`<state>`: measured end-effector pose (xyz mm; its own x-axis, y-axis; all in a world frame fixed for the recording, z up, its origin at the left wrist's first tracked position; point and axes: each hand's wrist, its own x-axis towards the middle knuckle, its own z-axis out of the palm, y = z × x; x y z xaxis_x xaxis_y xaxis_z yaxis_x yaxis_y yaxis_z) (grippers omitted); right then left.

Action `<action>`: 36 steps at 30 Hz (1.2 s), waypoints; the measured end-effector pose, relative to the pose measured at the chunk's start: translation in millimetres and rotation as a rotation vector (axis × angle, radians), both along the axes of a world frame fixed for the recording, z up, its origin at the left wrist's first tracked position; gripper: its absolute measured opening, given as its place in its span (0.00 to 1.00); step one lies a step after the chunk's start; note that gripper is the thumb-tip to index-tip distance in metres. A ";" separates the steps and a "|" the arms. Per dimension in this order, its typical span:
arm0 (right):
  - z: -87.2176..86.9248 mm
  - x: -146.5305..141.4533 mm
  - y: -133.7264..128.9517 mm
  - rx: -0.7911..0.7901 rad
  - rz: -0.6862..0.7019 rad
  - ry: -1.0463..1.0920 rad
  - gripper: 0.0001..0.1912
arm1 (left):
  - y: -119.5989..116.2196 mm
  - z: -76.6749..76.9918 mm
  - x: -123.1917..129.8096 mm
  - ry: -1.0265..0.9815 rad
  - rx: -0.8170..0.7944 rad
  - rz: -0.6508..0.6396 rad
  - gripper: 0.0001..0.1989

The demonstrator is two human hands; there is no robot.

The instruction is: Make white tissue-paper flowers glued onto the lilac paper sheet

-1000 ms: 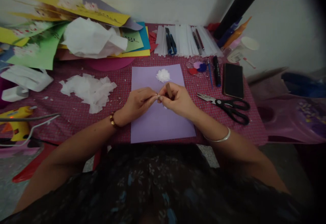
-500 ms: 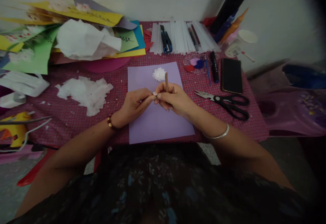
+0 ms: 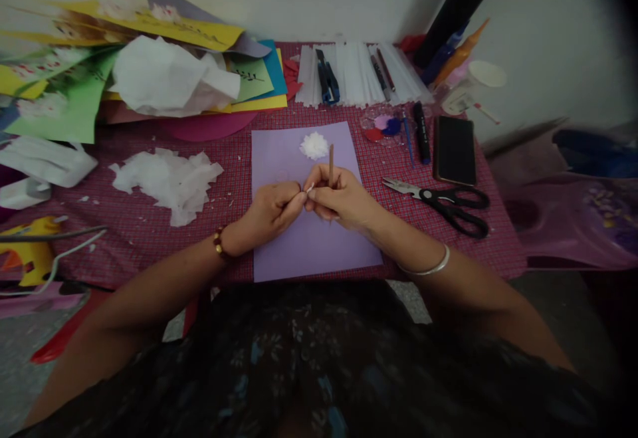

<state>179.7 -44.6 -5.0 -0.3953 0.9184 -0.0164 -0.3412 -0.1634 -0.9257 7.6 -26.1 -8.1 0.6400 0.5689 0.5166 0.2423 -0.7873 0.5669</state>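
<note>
Over a purple sheet my two hands meet at the fingertips. My left hand is closed, pinching a tiny white piece where the fingertips touch. My right hand is closed around a thin brown stick that stands up between its fingers, and its fingertips also touch the white piece. Just beyond the hands, a round ruffled white paper flower lies near the sheet's far edge.
White tissue pieces lie at left, near a yellow glue gun. Scissors, a black phone, a marker and a paint palette are at right. Behind are white strips, a cutter and coloured papers.
The brown stick has shifted slightly right and less of the white piece shows between the fingertips. My left hand has turned a little, its fingers more curled.
</note>
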 end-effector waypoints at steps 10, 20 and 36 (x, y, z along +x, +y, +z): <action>3.1 0.5 -2.2 -0.181 0.054 0.133 0.06 | -4.0 10.2 2.3 0.006 -0.264 0.026 0.18; -1.1 2.1 0.7 -0.215 0.058 0.143 0.07 | 0.7 12.6 2.9 0.024 -0.525 0.010 0.16; 4.1 2.2 -2.8 -0.193 0.030 0.165 0.07 | 5.5 8.9 2.1 -0.028 -0.704 -0.066 0.20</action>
<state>181.8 -47.4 -0.9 -0.4339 0.8924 -0.1235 -0.4773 -0.3440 -0.8086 9.7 -20.6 0.8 0.6766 0.7341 0.0569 0.1847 -0.2440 0.9520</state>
